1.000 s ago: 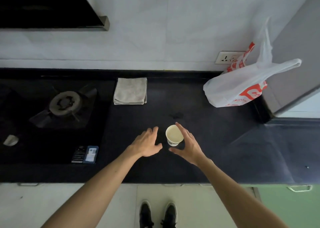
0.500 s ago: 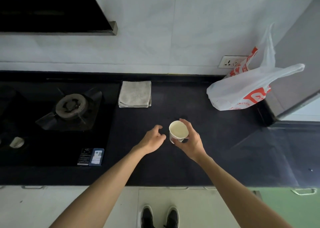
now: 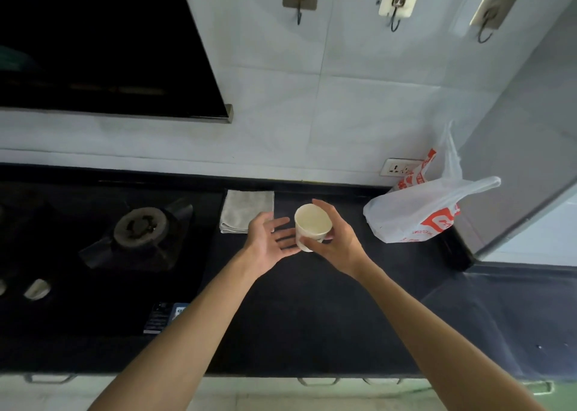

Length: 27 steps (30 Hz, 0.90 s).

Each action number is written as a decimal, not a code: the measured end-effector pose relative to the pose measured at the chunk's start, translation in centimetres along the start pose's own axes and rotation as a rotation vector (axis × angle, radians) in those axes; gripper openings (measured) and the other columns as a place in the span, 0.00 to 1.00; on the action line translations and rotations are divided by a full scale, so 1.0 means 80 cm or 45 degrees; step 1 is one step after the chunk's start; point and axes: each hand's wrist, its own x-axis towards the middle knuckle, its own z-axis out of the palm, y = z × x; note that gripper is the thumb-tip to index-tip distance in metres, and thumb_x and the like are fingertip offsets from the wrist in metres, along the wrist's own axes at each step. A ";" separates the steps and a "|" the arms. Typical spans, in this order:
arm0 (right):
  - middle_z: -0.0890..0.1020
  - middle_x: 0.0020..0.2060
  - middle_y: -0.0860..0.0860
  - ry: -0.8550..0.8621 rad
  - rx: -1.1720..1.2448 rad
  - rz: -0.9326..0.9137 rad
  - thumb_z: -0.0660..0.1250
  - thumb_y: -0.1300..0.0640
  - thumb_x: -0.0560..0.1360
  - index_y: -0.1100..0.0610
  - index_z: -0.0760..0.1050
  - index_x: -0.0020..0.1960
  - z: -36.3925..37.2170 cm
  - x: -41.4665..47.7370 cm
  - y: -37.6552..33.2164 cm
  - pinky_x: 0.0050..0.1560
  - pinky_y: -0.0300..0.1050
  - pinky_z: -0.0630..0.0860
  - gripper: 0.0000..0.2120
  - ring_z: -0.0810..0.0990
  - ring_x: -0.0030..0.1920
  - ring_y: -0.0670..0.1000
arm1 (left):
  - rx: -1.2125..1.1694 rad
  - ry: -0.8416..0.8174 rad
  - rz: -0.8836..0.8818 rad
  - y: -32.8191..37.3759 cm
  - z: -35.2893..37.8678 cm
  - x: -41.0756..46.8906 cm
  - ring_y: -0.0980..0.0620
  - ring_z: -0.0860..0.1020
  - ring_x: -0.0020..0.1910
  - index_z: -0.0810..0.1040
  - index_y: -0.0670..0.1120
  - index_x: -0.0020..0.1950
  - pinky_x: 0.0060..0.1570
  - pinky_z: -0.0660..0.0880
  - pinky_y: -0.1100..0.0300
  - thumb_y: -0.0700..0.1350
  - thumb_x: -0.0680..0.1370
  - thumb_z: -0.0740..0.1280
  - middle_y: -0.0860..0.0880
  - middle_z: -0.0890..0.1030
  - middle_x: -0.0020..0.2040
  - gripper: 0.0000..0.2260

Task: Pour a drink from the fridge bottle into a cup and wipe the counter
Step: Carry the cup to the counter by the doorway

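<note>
A white paper cup [image 3: 312, 223] is held up above the black counter [image 3: 312, 317], its pale inside facing me. My right hand [image 3: 335, 242] grips it from the right, fingers curled round its wall. Just left of the cup my left hand [image 3: 270, 238] is spread, palm up, fingers straight and reaching under the cup's lower side. A folded grey cloth [image 3: 245, 210] lies on the counter by the back wall, partly behind my left hand. No bottle is in view.
A gas hob [image 3: 140, 232] fills the counter's left side, under a dark extractor hood [image 3: 93, 45]. A white and red plastic bag [image 3: 418, 213] sits at the back right beside a grey panel [image 3: 515, 148]. Hooks [image 3: 396, 1] hang on the tiled wall.
My right hand closed round the cup and lifted it off the counter. My left hand turned palm up beside it. The camera tilted upward, showing more wall and the hooks.
</note>
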 end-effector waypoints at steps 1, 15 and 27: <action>0.75 0.58 0.40 -0.021 -0.005 -0.007 0.77 0.56 0.71 0.46 0.63 0.73 0.000 0.003 -0.007 0.54 0.33 0.77 0.36 0.76 0.59 0.43 | -0.012 -0.015 0.006 0.006 0.000 -0.003 0.32 0.77 0.61 0.73 0.37 0.67 0.54 0.75 0.38 0.54 0.83 0.55 0.31 0.77 0.62 0.23; 0.75 0.58 0.39 -0.049 0.151 -0.087 0.78 0.57 0.70 0.43 0.66 0.68 0.046 0.036 -0.076 0.53 0.36 0.77 0.33 0.76 0.59 0.42 | -0.070 0.016 0.136 0.062 -0.040 -0.055 0.34 0.80 0.55 0.75 0.34 0.65 0.49 0.79 0.41 0.51 0.82 0.59 0.30 0.77 0.62 0.22; 0.75 0.61 0.43 -0.289 0.237 -0.249 0.78 0.54 0.69 0.44 0.67 0.69 0.097 0.056 -0.126 0.65 0.48 0.74 0.33 0.74 0.63 0.47 | -0.168 0.197 0.315 0.083 -0.076 -0.119 0.33 0.79 0.58 0.74 0.35 0.65 0.50 0.78 0.41 0.52 0.81 0.60 0.30 0.78 0.61 0.22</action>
